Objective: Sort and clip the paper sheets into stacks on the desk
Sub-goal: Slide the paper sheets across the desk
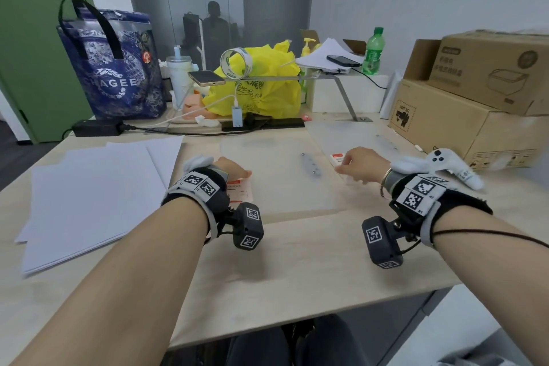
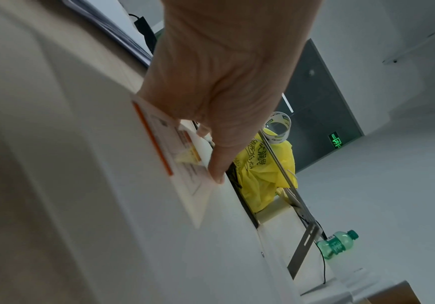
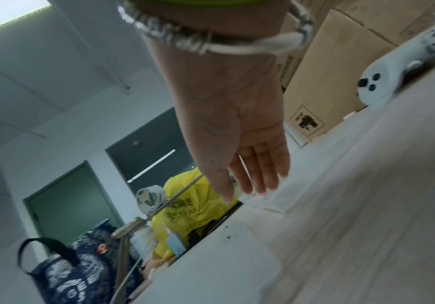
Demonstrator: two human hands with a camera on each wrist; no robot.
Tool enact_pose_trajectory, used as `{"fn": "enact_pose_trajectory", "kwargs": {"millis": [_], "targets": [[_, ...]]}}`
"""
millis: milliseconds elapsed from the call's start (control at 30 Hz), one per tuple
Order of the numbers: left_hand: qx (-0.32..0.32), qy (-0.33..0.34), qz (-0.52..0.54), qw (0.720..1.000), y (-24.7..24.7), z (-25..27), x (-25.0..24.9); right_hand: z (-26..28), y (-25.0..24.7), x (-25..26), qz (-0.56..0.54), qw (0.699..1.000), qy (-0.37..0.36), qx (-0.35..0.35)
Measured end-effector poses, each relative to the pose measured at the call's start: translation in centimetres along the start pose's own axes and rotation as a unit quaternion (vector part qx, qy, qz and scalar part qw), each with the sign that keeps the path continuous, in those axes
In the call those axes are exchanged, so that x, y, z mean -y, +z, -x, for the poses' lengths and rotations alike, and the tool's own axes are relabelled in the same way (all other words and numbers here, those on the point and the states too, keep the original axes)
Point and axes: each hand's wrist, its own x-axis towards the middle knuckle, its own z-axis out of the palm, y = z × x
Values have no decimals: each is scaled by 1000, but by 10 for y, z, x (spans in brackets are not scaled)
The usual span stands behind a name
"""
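Loose white paper sheets lie spread over the left of the desk, and their edge shows in the left wrist view. My left hand rests its straight fingers on a flat white packet with an orange stripe, just right of the sheets. My right hand reaches forward with fingers extended. Its tips are at a small white box with a red band. Whether they touch the box is unclear.
A white controller and stacked cardboard boxes stand close on the right. Along the back are a black power strip, a yellow bag, a blue tote, a green bottle and a metal shelf.
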Motion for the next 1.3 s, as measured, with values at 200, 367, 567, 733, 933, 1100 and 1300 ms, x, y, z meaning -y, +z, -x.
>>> {"fn": "enact_pose_trajectory", "kwargs": {"millis": [200, 367, 567, 733, 933, 1100, 1300], "targets": [[35, 2, 28, 999, 2, 5, 10, 15, 17, 27, -67, 990, 58, 111], [42, -5, 27, 999, -2, 6, 20, 21, 18, 44, -14, 993, 58, 106], [44, -7, 15, 999, -3, 7, 28, 31, 21, 58, -24, 991, 78, 102], [48, -13, 24, 998, -1, 7, 32, 28, 31, 58, -84, 983, 112, 122], [34, -9, 33, 999, -2, 10, 27, 18, 30, 57, -155, 972, 126, 124], [35, 2, 113, 993, 4, 8, 10, 13, -2, 43, -158, 983, 91, 28], [82, 63, 133, 986, 20, 11, -28, 1, -33, 9, -60, 991, 99, -65]]}}
